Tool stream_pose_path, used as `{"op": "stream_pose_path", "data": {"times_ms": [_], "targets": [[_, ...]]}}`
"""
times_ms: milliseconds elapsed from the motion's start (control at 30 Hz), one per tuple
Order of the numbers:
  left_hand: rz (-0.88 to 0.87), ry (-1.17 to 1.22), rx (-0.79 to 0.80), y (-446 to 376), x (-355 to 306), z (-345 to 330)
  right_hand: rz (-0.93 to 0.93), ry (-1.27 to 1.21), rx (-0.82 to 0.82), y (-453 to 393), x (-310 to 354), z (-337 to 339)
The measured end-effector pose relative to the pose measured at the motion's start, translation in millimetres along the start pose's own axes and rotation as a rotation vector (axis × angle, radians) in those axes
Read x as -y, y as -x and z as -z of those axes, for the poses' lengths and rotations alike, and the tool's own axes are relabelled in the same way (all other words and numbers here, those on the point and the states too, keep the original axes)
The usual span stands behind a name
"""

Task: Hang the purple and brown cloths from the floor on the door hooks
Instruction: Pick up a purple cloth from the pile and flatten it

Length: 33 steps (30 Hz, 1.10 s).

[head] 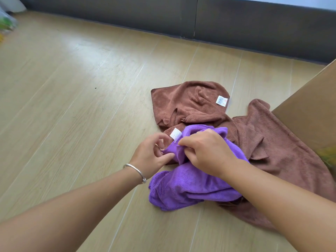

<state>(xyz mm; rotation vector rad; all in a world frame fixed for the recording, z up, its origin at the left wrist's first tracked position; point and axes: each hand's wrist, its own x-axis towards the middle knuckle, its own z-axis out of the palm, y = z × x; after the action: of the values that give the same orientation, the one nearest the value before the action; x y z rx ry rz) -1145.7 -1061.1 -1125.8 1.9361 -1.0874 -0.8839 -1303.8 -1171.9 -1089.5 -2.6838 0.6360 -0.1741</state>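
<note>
The purple cloth lay crumpled on the wooden floor, heaped partly over the brown cloth, which spread out flatter beneath and behind it, toward a cardboard box at the right edge. Both looked like soft, fluffy towelling: light, limp, not slippery and in no way fragile, so they would sag and fold wherever they were lifted and would hold no shape of their own.

The right hand had its grip clamped on a bunched fold near the top edge of the purple cloth, fingers curled into the fabric. The left hand, wearing a silver bangle at the wrist, hovered just beside it with curled fingers by the white label sewn to that edge; whether it pinched the cloth or only brushed it could not be told.

That label corner seemed the sensible place to take hold (a hem or a sewn loop there would likely sit best on a hook). Crumpled as it was, the purple cloth had no clear direction, though its mass ran roughly from the label edge back toward the person. The brown cloth stretched on a diagonal from the far left down to the near right, its own white label lying near its far edge.
</note>
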Motion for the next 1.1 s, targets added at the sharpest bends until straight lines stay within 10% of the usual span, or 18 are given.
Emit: {"op": "stream_pose_path", "data": {"times_ms": [600,800,1100], "targets": [[0.098,0.322,0.359,-1.8,-20.3,6.4,-0.123,-0.487,-0.494,-45.2,4.6,80.5],[0.153,-0.099,0.529,23.8,-0.2,62.3,-0.126,-0.483,-0.535,-78.1,36.9,112.7],[0.376,-0.315,0.016,90.8,-9.5,167.7,-0.047,-0.204,-0.301,-92.1,110.3,159.8]]}}
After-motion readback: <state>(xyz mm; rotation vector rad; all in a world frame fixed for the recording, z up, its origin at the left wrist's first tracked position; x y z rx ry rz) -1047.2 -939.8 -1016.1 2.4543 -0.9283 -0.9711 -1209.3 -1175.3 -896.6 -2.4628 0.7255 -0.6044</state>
